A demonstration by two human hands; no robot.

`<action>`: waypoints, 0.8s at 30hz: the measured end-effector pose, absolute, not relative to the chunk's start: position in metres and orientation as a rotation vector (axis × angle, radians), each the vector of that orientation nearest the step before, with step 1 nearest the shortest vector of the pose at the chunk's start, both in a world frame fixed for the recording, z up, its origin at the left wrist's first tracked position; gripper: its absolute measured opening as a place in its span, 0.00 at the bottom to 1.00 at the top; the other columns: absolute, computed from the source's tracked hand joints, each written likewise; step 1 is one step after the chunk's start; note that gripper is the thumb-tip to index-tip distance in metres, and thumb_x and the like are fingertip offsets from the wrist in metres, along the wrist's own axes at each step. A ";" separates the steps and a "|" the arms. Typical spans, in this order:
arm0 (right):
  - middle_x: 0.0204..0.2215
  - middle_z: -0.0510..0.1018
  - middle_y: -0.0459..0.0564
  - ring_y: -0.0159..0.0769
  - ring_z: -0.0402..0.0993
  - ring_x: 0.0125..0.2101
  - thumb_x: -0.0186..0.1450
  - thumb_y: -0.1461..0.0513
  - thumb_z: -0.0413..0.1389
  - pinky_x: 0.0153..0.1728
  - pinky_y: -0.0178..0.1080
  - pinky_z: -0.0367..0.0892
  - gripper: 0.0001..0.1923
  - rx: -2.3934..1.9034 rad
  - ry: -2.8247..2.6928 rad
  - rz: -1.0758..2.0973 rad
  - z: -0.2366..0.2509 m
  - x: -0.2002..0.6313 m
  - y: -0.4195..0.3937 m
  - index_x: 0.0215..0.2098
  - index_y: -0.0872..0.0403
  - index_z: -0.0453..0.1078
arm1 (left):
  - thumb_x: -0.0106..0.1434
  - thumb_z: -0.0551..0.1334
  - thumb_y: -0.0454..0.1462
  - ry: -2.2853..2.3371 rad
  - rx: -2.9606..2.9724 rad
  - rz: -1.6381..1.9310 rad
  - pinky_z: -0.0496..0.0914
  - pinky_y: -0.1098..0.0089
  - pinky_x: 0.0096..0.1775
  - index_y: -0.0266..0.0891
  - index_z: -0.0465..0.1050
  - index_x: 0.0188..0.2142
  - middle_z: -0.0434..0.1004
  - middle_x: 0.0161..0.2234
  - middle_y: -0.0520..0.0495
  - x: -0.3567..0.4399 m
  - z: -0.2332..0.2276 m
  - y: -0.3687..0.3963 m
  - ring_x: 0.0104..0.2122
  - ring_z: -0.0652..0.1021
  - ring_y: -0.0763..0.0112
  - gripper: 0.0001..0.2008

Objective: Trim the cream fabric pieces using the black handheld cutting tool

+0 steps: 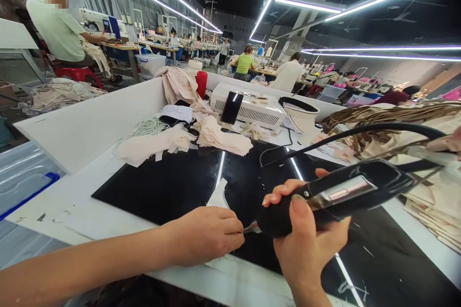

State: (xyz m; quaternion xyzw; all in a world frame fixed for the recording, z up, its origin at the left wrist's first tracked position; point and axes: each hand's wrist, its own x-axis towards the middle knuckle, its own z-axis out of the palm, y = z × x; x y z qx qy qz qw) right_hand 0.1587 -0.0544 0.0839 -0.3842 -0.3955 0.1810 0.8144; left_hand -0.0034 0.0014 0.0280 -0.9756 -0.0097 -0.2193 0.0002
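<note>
My right hand is wrapped around a black corded handheld power tool with a silver panel on its side. The tool's short metal tip points left and reaches my left fingertips. My left hand is closed in a pinch low over the black board. A small white piece of fabric sticks up from behind that hand, its lower end hidden by the fingers. Whether the tip touches the fabric cannot be seen.
Cream fabric stacks, green cord, a phone and a white vented machine stand behind the board. More fabric piles lie right. The tool's cable arches rightward. A white partition borders the left; people sew beyond.
</note>
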 end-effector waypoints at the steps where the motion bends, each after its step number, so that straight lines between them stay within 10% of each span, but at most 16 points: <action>1: 0.30 0.79 0.39 0.31 0.75 0.24 0.63 0.61 0.70 0.26 0.38 0.77 0.25 -0.819 -0.844 0.388 0.083 0.158 -0.055 0.56 0.45 0.69 | 0.74 0.58 0.27 -0.027 -3.069 -0.697 0.75 0.70 0.46 0.35 0.75 0.41 0.77 0.38 0.46 -0.003 0.026 0.003 0.40 0.76 0.68 0.08; 24: 0.28 0.79 0.41 0.34 0.75 0.23 0.62 0.62 0.69 0.23 0.39 0.76 0.24 -0.842 -0.844 0.372 0.089 0.147 -0.074 0.55 0.47 0.70 | 0.77 0.57 0.31 -0.208 -3.195 -0.728 0.74 0.69 0.55 0.35 0.74 0.52 0.80 0.44 0.44 -0.027 0.028 -0.011 0.46 0.79 0.67 0.09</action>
